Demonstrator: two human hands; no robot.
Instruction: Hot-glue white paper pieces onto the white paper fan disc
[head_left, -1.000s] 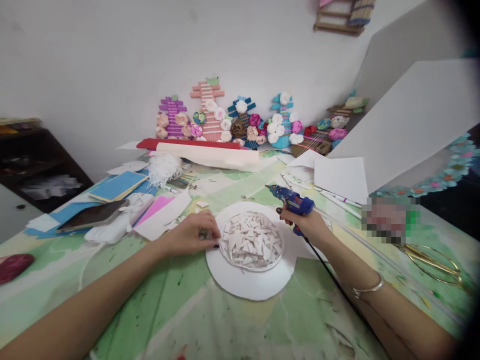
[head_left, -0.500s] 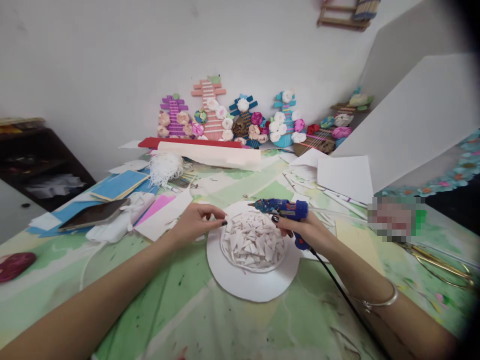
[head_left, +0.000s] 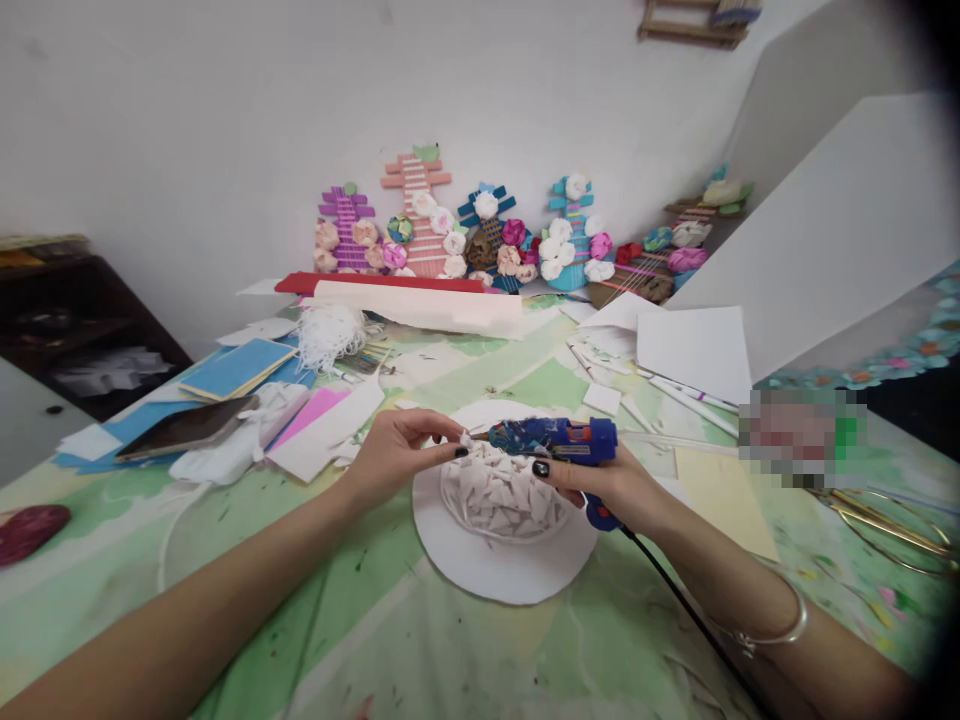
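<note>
A blue hot glue gun lies level in my right hand, which is wrapped round its grip. Its tip points left, at the fingertips of my left hand. My left thumb and fingers pinch a small white paper piece, partly hidden, and the tip appears to meet it. Below both hands is a round mound of white paper scraps, ringed by a thin white rim. It rests on a white paper disc on the table. The gun's black cord trails toward the lower right.
Gold-handled scissors lie at right, near a white sheet. At left are a phone, blue cards and a tangle of white string. Rolled paper and flower-decorated crafts stand at the back.
The glue gun has moved slightly down and left, so its tip is now at my left fingertips. My left hand has shifted slightly right, over the mound's edge.
</note>
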